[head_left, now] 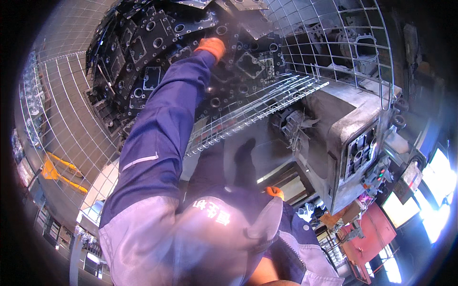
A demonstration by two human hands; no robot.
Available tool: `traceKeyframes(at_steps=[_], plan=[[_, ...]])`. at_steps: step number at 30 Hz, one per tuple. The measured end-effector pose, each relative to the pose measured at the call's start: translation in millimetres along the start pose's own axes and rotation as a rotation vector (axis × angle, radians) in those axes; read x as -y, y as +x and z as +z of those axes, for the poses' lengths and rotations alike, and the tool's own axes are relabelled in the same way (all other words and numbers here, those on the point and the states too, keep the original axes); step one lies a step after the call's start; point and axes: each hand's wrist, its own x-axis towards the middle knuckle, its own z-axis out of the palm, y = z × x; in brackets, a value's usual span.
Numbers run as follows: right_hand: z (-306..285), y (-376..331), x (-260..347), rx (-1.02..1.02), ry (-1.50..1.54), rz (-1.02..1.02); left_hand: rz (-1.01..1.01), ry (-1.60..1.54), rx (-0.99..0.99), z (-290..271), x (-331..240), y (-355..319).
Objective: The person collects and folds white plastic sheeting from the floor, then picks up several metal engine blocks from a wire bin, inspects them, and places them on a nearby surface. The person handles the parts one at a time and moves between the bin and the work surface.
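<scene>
My left arm, in a dark blue and grey sleeve, stretches forward into a wire mesh container [257, 97]. At its end my left hand [211, 47], in an orange glove, is on or just over a heap of flat black metal plates [152, 38] with round and square holes. Its fingers are blurred and partly hidden, so a grip on a plate cannot be made out. Low beside my body, my right hand [274, 192], also gloved in orange, shows only in small part past my jacket. Its fingers are hidden.
Right of the container stands a grey machine housing [353, 114] with a metal part [360, 153] on its face. Mesh walls rise around the heap. A yellow pallet-truck-like frame [62, 171] lies at left on the floor. A red panel [369, 233] stands at lower right.
</scene>
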Motion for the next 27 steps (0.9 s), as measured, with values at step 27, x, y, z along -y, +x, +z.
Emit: traceKeyframes(at_steps=[27], plan=[[-41, 54, -29, -0.296, 0.005, -0.408, -0.151, -0.577, 0.175, 242, 82, -275]])
